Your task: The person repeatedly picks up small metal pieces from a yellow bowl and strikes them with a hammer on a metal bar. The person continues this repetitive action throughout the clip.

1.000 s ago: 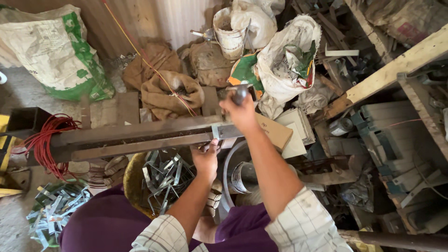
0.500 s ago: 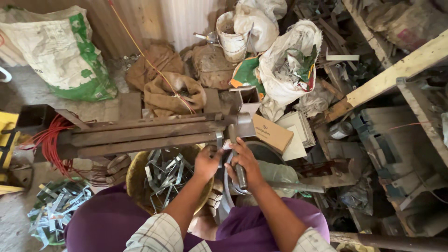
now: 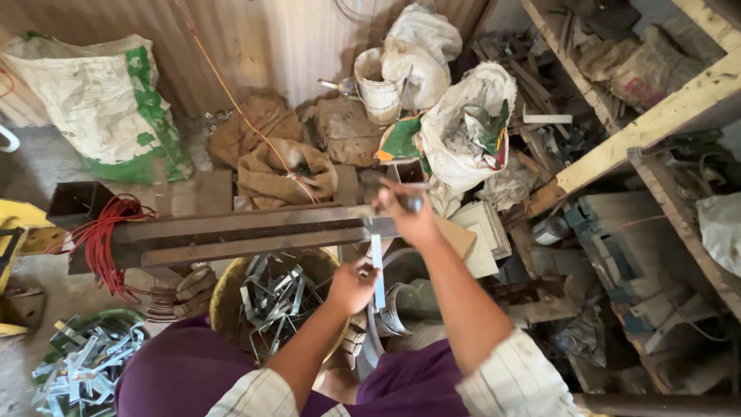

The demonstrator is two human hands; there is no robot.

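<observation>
Left hand (image 3: 351, 284) pinches thin metal strip (image 3: 377, 270) upright against near edge of steel beam (image 3: 231, 235). Right hand (image 3: 405, 210) clenches hammer (image 3: 390, 191) above it. Best: steady strip, strike squarely, fingers low.

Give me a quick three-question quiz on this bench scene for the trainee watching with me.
1. True or false: the left hand holds the metal strip upright against the end of the steel beam.
2. What is the right hand closed around? A) a hammer handle B) a paint brush C) a coil of red wire
3. What fills the round basket below the beam?

Key:
1. True.
2. A; the hammer's head is blurred, near the top of the strip.
3. Bent metal strip pieces, like the pile at the lower left.
</observation>
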